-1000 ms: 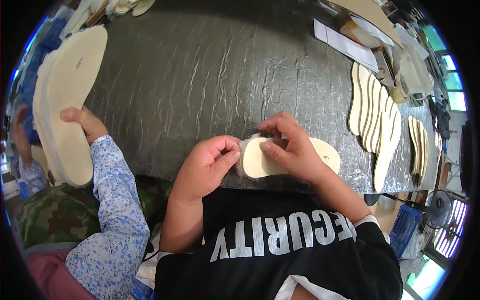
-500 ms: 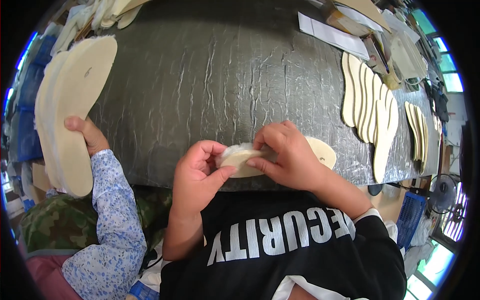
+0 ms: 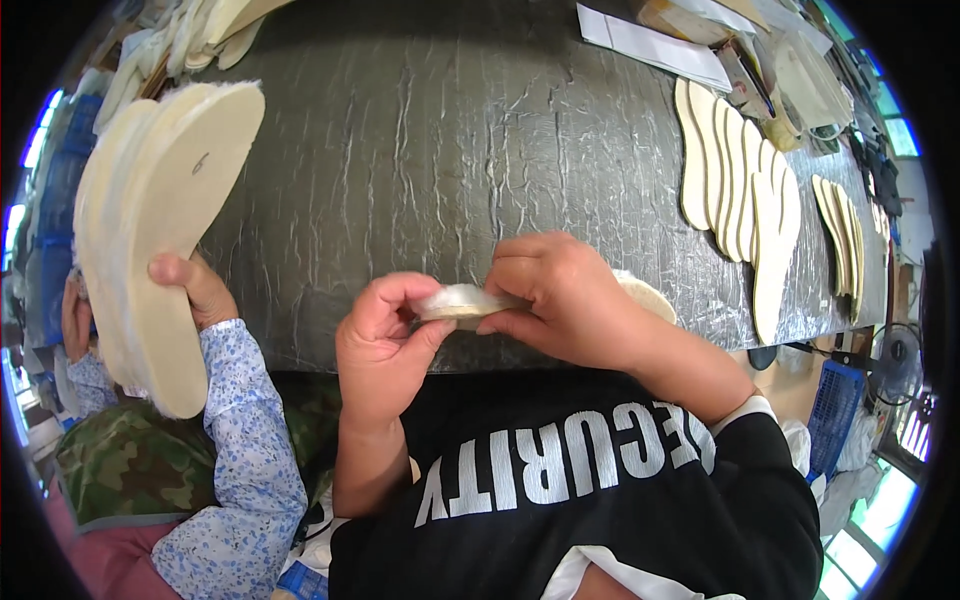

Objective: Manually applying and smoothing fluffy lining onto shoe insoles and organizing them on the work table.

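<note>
Both my hands hold one cream insole with white fleecy pile just above the table's near edge. Fingers and thumb of my left hand pinch its left end. My right hand closes round its middle, fingers over the top and thumb below. The insole is tilted so that its edge and fluffy side show; part of it is hidden by my right hand. Past my right wrist the rounded end of an insole shows; I cannot tell if it is the same piece.
At left, a co-worker's hand grips a thick stack of fleecy insoles. Overlapping cream insoles lie on the dark wrinkled table cover at right, with a smaller row beyond. White papers and a clear container are at the back right.
The insole in my hands has tipped so its edge faces up more, and my left hand has shifted slightly left. The co-worker's stack has moved a little right, and their other hand now shows.
</note>
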Demonstrator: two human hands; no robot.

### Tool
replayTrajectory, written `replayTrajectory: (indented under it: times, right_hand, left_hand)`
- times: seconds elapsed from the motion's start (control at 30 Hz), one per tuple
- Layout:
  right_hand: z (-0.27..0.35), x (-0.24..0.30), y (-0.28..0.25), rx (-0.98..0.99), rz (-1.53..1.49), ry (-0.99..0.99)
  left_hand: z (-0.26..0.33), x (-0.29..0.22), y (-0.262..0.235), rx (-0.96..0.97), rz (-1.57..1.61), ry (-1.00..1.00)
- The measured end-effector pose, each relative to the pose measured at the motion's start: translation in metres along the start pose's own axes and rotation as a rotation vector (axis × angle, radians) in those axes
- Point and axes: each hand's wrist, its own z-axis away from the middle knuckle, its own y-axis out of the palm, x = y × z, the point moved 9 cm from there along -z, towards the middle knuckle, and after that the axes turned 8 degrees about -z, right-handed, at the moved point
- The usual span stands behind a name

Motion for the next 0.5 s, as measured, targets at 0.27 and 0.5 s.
replayTrajectory:
  times: [0.27, 0.5]
  right_hand:
    - [0.002, 0.015, -0.002, -0.073, 0.215, -0.069]
    - [0.005, -0.006, -0.013, -0.106, 0.109, -0.054]
  left_hand:
    - [-0.009, -0.009, 0.002, 0.137, -0.086, 0.181]
    - [-0.017, 0.005, 0.012, 0.102, -0.036, 0.212]
